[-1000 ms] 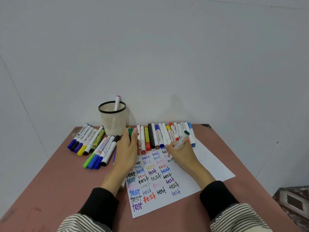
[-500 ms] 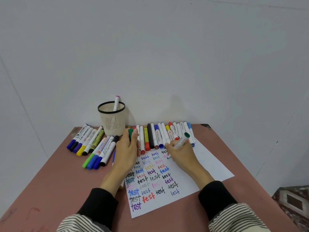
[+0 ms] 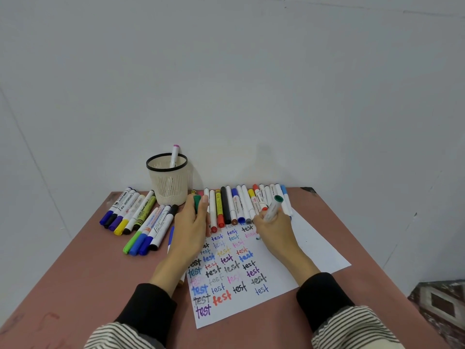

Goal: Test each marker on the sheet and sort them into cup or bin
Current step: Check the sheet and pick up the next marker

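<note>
Two hands busy: right hand (image 3: 274,229) grip around green marker (image 3: 273,209), left hand (image 3: 192,222) grip around its cap (image 3: 197,201).

Plain room: bare wall (image 3: 226,71), desk (image 3: 75,285)

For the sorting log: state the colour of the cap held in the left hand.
Dark green cap, gripped by the left hand; head view.

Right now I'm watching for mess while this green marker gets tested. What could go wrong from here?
1. The right hand writes with the green marker beside earlier words on the sheet; its heel might smear them.
2. The left hand holds the green cap beside the row of markers, which it might nudge into rolling.
</note>
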Demonstrator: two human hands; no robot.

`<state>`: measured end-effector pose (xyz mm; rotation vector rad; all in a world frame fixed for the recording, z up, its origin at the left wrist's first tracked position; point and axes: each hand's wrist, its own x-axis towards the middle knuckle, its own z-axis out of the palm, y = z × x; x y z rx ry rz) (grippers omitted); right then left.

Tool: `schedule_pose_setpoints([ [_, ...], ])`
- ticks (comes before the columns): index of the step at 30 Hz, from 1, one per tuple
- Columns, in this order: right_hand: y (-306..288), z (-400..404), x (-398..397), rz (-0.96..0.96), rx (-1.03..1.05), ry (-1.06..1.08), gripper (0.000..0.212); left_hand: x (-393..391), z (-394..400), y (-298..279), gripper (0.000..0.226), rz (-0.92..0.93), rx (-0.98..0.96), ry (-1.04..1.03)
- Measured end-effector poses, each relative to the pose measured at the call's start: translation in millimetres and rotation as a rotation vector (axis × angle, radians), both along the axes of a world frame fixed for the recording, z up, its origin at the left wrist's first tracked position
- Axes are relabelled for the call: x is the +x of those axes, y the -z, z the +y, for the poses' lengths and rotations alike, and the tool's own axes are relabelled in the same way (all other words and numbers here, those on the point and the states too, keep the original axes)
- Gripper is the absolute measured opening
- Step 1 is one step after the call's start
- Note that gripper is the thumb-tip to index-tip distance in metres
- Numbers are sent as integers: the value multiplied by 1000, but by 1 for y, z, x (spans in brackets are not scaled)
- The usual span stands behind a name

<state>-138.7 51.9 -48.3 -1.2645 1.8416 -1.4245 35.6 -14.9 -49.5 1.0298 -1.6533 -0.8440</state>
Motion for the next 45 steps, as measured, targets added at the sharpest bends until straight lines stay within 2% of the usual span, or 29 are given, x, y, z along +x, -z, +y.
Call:
schedule_pose_setpoints([
  [9,1,-3,0,71,24,48,37,-1,4,-4,29,0,-17,16],
  [14,1,-2,-1,8,7,50,35,0,5,-5,31,-7,-15,5],
  [18,4,-4,-2,72,26,76,37,0,10,-9,21,-45,-60,6],
  [20,3,-4,-2,77,-17,86,40,1,11,-11,17,-55,-72,26],
  [22,0,-2,0,58,-90,95,44,2,10,-8,23,-68,-73,70],
  [25,-8,2,1,-128,-193,162,44,3,4,0,39,-96,-49,156],
  [28,-16,1,-4,-349,-204,187,33,0,3,2,35,-120,-78,222],
  [33,-20,1,-7,-426,-137,-10,11,-2,4,-2,25,-70,-55,236],
  [37,-25,5,-3,-716,-155,-228,10,-2,6,-7,19,9,-30,211],
  [45,-22,4,-3,-694,-61,-320,11,-3,7,-7,17,-13,-1,250],
])
